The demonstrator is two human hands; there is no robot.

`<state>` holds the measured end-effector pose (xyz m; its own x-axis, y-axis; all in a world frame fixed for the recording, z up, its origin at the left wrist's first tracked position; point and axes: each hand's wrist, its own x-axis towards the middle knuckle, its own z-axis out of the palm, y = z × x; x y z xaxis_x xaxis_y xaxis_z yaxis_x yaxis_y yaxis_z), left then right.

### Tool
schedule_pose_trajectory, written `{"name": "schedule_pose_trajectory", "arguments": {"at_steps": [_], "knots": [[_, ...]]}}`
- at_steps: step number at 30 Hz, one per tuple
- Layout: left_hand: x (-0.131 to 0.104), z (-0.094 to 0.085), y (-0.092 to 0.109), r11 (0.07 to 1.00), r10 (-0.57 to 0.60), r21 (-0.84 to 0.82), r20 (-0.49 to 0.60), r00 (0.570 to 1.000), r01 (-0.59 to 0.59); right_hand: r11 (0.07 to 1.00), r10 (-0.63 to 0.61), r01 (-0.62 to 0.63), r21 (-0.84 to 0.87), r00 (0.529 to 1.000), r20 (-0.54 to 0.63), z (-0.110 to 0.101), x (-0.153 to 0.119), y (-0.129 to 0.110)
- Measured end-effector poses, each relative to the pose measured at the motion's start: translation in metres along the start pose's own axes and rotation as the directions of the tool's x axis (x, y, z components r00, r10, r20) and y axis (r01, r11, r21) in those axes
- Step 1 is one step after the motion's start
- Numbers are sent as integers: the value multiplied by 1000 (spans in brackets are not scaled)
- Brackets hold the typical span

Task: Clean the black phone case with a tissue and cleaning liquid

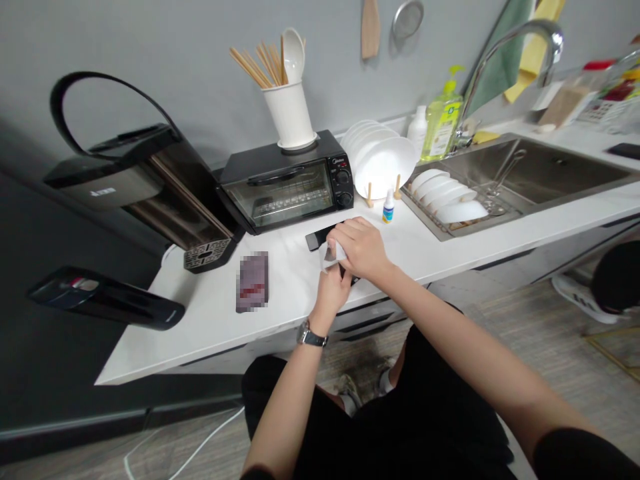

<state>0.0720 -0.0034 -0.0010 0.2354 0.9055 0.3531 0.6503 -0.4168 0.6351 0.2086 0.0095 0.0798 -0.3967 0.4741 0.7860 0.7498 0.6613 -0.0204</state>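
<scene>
Both hands meet over the front part of the white counter [210, 333]. My left hand [331, 297], with a watch [311, 335] at its wrist, has its fingers curled round a small dark object [344, 271], mostly hidden and not identifiable. Just above it, my right hand [364, 245] is closed on a thin whitish piece, like a tissue or wipe [330, 255], which touches the left fingers. Behind the hands lies a flat black strip-shaped item [320, 239], partly covered by the right hand. A little spray bottle [389, 207] with a blue and yellow label stands beyond the right hand.
A toaster oven [287, 183] carries a white utensil cup [289, 113]. Left are a black drink machine [165, 193], a dark flask [107, 297] and a blurred-out dark rectangle [253, 281]. Plates [383, 163], a soap bottle [442, 123] and a sink [545, 170] lie right.
</scene>
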Motion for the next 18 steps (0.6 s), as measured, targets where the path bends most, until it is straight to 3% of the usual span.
{"name": "schedule_pose_trajectory", "arguments": {"at_steps": [5,9,11,14,18], "knots": [[1,0,1,999,-36,31,5,999,36,997,72,-72,-7,997,-27,1,8,-7],[1,-2,2,1000,-25,-2,13,1000,25,975,219,-217,41,974,-49,0,8,-5],[0,-3,4,1000,-13,-28,22,1000,14,933,345,-335,132,936,-62,2,5,0],[-1,-5,6,995,34,-97,20,999,-32,796,545,-506,333,838,-31,8,-2,10],[-2,-6,8,991,46,-125,34,998,-41,615,678,-585,528,734,24,11,-9,10]]}}
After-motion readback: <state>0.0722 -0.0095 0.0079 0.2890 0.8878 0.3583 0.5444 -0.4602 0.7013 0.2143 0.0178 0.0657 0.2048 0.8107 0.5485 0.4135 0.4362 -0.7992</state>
